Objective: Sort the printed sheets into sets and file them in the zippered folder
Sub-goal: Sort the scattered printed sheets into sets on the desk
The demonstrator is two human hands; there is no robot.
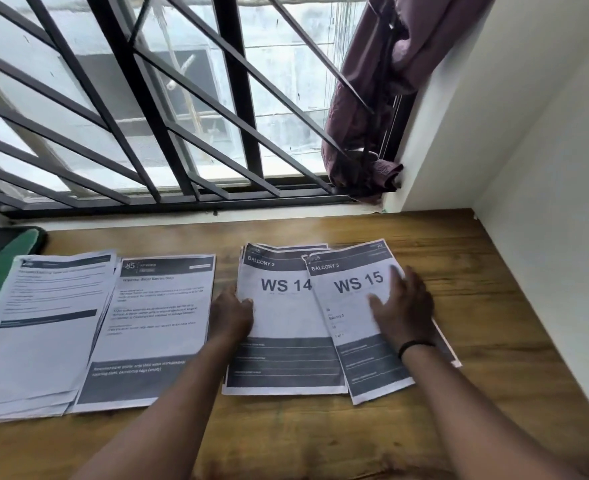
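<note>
Printed sheets lie in piles on a wooden table (494,306). A thick text-sheet pile (40,334) sits at the left, with a "Kitchen" sheet pile (151,327) beside it. Right of the middle lies a pile topped by the "WS 14" sheet (286,306). The "WS 15" sheet (352,299) overlaps it, tilted. My left hand (230,317) rests at the left edge of the WS 14 pile, its thumb on the paper. My right hand (402,310) presses flat on the WS 15 sheet with its fingers spread. The dark zippered folder (2,251) with a green edge shows at the far left.
A window with a black metal grille (168,133) runs along the table's back edge. A purple curtain (372,116) hangs bunched at the window's right end. A white wall (546,202) borders the table on the right.
</note>
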